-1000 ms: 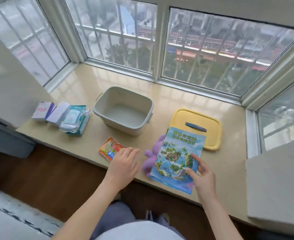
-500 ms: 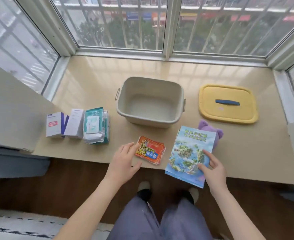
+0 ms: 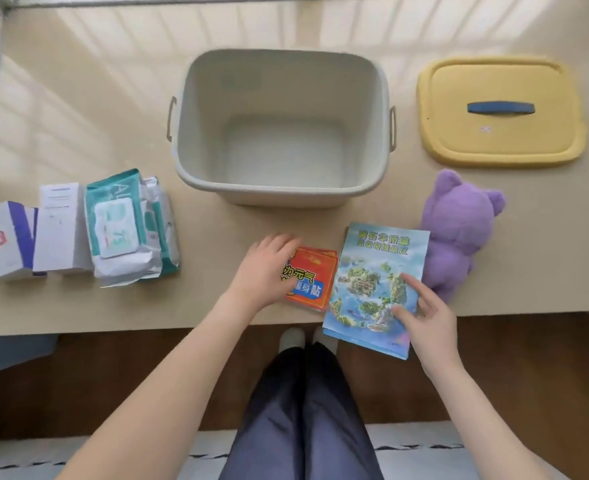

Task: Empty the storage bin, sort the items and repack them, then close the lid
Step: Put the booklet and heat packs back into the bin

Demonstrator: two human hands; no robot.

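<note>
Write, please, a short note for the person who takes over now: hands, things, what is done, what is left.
Left hand: fingers rest on the orange packet; no grip seen.
Right hand: fingers lie on the map booklet, which overhangs the ledge edge.
Bin: empty, in the middle. Yellow lid: off, to its right. Purple plush: beside the booklet. Wipes packs and two white boxes: at left.
Done: bin emptied, items grouped.
Left: repack, close the lid.
</note>
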